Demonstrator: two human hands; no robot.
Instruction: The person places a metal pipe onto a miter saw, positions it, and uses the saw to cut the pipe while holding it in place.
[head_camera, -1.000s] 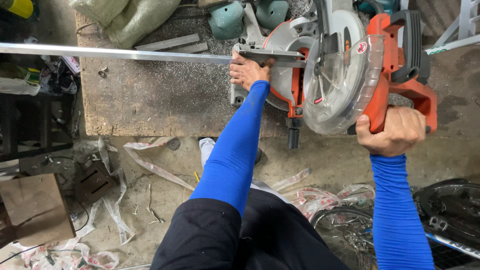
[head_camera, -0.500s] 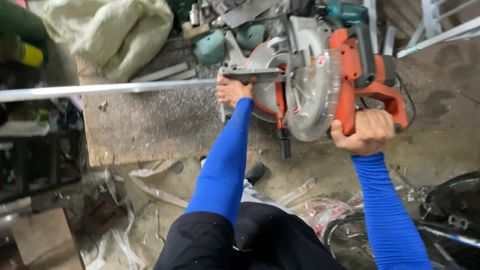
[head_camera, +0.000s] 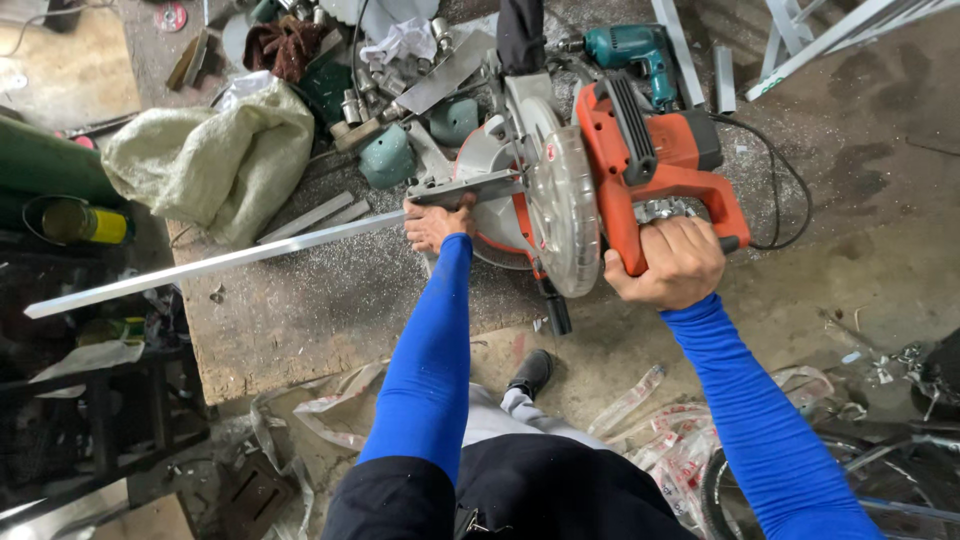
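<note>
An orange and grey mitre saw (head_camera: 600, 170) stands on a low concrete slab (head_camera: 330, 300). My right hand (head_camera: 665, 262) grips its orange handle, with the round blade guard (head_camera: 565, 215) just to the left of it. A long silver metal bar (head_camera: 215, 262) lies across the slab, running from the far left into the saw's base. My left hand (head_camera: 437, 222) presses that bar down beside the saw's fence. Both my arms wear blue sleeves.
A teal power drill (head_camera: 630, 50) lies behind the saw. A pale sack (head_camera: 215, 165), metal offcuts and teal parts (head_camera: 390, 155) crowd the back of the slab. Plastic strips litter the floor by my black shoe (head_camera: 530, 372). A dark wheel (head_camera: 800, 490) sits at lower right.
The view has tilted, so the saw and bar sit lower in the frame. The bar now runs at a slant. Both hands keep their grips.
</note>
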